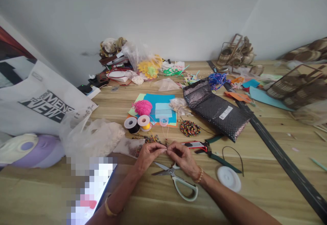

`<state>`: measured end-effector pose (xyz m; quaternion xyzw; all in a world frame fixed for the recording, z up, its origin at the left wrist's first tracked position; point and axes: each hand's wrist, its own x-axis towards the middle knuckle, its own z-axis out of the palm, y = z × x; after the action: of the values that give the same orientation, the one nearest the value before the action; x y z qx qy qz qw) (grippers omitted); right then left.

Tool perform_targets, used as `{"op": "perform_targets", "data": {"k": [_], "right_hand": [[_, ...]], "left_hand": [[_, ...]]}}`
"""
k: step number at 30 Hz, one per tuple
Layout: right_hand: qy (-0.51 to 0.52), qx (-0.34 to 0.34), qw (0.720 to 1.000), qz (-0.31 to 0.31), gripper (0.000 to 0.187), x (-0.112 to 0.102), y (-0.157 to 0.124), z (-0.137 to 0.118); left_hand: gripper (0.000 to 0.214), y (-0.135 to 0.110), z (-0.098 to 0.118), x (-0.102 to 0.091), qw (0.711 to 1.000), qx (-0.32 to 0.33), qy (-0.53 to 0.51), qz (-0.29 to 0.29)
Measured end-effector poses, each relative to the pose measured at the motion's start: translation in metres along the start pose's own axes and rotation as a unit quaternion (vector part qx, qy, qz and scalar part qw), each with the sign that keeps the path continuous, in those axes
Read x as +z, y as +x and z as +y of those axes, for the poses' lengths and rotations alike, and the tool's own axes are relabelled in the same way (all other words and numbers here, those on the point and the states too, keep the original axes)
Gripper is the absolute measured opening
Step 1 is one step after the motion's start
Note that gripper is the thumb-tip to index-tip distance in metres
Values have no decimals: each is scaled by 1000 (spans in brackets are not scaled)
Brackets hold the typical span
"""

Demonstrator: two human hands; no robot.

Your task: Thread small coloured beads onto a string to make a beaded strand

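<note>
Our left hand [150, 154] has thumb and forefinger pinched together, and our right hand [182, 157] does the same, the fingertips nearly meeting at the lower end of a beaded strand [166, 141]. That strand lies between our hands and a small clear spool [164, 121], with thin lines running up to it; whatever sits right between the fingertips is too small to tell. Below our right hand we see scissors [187, 197], blades apart and aimed toward the left edge of the worktop [153, 211].

Just beyond our left hand are a bag of beads [127, 146] and loose beads [152, 138], then a black thread spool [133, 126] and a yellow thread spool [144, 122]. Past our right hand lie a utility knife [195, 144], green-handled pliers [226, 163] and a coiled bead string [189, 128]. Farther out we have pink yarn [143, 107] on coloured sheets [166, 99], and a black bubble mailer [217, 112]. A basket [233, 54] stands by the far edge, toward the far right corner.
</note>
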<state>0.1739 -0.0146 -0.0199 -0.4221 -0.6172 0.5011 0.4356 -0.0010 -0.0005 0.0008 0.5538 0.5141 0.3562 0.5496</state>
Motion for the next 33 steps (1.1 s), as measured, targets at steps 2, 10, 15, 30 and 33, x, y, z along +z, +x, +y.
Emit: {"op": "perform_targets", "data": {"k": [2, 10, 15, 30, 33], "right_hand": [[0, 1, 1000, 1, 18, 0, 0, 0], [-5, -3, 1000, 3, 20, 0, -1, 0], [-14, -9, 1000, 9, 22, 0, 0, 1], [45, 3, 999, 2, 22, 1, -3, -5], [55, 10, 998, -2, 20, 2, -3, -4]], "left_hand": [[17, 0, 0, 0, 1000, 6, 10, 0], [18, -2, -1, 1, 997, 44, 56, 9], [15, -3, 2, 2, 995, 59, 73, 16], [12, -7, 2, 7, 980, 160, 116, 26], [11, -7, 3, 9, 975, 182, 125, 34]]}}
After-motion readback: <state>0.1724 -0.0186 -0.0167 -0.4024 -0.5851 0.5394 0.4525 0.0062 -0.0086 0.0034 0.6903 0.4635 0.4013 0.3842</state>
